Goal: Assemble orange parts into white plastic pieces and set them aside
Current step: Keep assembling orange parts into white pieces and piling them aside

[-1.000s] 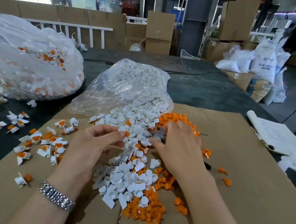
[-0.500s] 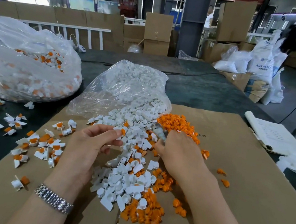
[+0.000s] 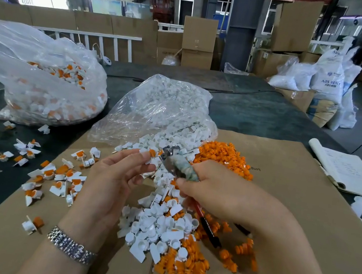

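1. Warehouse-type space, stacked cardboard boxes (image 3: pixel 198 42) in the back, and a dark table with a flat cardboard sheet (image 3: pixel 303 225) as the work surface.
2. Left hand (image 3: pixel 115 178) pinches a white piece with an orange part (image 3: pixel 152 153) in it between thumb and fingertips, just above the loose white pieces (image 3: pixel 157 227).
3. Right hand (image 3: pixel 220 196) is wrapped around pliers (image 3: pixel 178 167); their tip sits right beside that orange part.
4. Loose orange parts (image 3: pixel 224 155) are heaped past the hands, with more nearer the camera.
5. Finished pieces (image 3: pixel 56 179) are scattered to the left.
6. Two clear bags: white pieces (image 3: pixel 162 110) in the middle, assembled ones (image 3: pixel 42 83) far left. Notebook (image 3: pixel 346 171) on the right.
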`<state>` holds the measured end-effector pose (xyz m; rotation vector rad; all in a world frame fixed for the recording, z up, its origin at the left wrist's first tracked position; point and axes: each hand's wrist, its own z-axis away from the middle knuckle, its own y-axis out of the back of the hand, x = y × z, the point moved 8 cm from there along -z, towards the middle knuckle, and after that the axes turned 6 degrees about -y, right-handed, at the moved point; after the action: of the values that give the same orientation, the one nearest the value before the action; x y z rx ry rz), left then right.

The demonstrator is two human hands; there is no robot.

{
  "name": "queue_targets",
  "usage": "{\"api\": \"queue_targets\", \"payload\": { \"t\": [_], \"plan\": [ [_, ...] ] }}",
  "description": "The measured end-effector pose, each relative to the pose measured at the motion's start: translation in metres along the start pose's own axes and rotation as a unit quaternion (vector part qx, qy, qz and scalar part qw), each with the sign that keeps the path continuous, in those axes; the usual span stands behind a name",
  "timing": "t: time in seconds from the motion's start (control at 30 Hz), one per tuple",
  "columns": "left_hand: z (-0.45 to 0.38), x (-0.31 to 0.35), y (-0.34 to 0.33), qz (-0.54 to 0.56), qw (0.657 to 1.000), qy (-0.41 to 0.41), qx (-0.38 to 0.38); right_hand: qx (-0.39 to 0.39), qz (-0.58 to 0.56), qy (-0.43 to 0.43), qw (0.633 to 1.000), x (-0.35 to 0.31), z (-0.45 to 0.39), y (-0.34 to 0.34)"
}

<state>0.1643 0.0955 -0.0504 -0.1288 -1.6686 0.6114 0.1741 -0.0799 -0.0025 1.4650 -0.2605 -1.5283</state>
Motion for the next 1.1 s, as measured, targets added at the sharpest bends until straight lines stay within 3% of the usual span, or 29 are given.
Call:
{"api": "queue_targets", "payload": {
  "t": [0.43, 0.8, 0.97, 1.1],
  "plan": [
    [0.003, -0.001, -0.003, -0.033, 0.999, 0.001, 0.001, 0.007, 0.013, 0.024, 1.0, -0.013, 0.0, -0.014],
    [0.005, -0.01, -0.002, -0.021, 0.999, 0.013, 0.024, 0.141, 0.068, 0.003, 0.988, -0.01, -0.01, -0.019],
    [0.004, -0.008, -0.003, -0.014, 0.999, -0.002, 0.034, 0.146, 0.054, 0.006, 0.988, -0.009, -0.015, -0.019],
    [0.004, -0.008, -0.003, -0.014, 0.999, -0.011, 0.048, 0.109, 0.025, -0.002, 0.994, -0.01, -0.015, -0.022]
  ]
}}
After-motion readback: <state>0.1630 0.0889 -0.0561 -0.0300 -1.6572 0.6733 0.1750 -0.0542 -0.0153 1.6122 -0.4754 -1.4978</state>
